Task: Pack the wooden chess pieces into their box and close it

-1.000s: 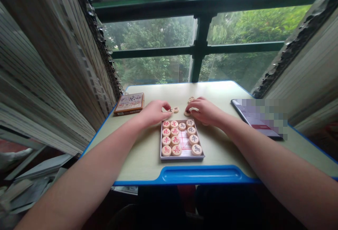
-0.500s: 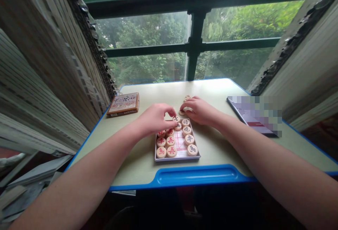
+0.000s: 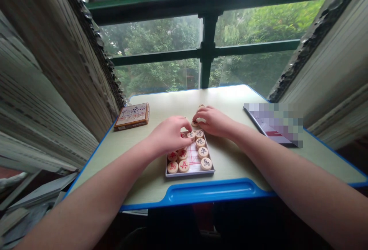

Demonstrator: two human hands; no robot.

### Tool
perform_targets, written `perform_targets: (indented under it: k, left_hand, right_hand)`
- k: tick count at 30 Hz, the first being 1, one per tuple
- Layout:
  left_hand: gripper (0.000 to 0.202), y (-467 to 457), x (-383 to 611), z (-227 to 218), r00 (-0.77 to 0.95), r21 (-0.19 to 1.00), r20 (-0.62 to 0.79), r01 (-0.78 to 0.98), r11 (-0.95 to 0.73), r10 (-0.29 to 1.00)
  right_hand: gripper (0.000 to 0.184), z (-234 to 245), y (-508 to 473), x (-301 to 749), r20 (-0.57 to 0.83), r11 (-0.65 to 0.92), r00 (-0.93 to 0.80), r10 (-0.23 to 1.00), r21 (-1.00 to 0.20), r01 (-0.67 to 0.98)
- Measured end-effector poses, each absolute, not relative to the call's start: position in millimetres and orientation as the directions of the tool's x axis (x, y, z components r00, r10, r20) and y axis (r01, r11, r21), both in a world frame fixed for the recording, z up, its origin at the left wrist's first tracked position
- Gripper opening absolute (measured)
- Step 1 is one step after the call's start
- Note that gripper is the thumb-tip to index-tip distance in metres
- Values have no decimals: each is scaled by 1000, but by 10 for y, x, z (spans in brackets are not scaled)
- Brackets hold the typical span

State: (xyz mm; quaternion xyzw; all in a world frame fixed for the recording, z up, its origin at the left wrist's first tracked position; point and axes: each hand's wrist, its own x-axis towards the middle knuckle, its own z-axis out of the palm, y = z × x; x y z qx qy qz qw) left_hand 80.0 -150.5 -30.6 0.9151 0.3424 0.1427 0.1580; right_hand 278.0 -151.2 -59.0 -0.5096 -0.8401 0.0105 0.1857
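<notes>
A shallow grey tray [image 3: 189,174] on the desk holds several round wooden chess pieces [image 3: 203,152] marked in red and black. My left hand [image 3: 169,134] hovers over the tray's upper left rows, fingers curled, its fingertips pinching a black-marked piece [image 3: 191,134] at the tray's top edge. My right hand [image 3: 214,121] rests just beyond the tray's far right corner, fingers curled around a loose piece [image 3: 195,123] on the desk. Another loose piece [image 3: 200,106] lies behind that hand.
The pale green desk [image 3: 238,158] has a blue rim and a blue groove at its near edge. A flat box [image 3: 132,115] lies at the far left, a blurred-out tablet [image 3: 273,123] at the right. Slatted blinds flank a window behind.
My left hand has moved from the loose pieces beyond the tray back over the tray, carrying a black-marked piece. My right hand has stayed almost in place. The view has shifted slightly.
</notes>
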Motion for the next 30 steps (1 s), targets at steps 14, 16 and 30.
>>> perform_targets:
  k: [14,16,30]
  left_hand:
    - [22,-1528,812,-314,712,348,117,624,-700,693]
    - [21,-1533,808,-299,719,344,116,619,-706,686]
    - [21,-1577,812,-278,731,322,136,606,-727,669]
  right_hand:
    - [24,-596,-1509,2784,312,482,-413,855,-188,856]
    - [24,-593,-1510,2785,310,482,-413,856,-191,855]
    - [26,-590,-1510,2789,297,467,-400,867,-203,861]
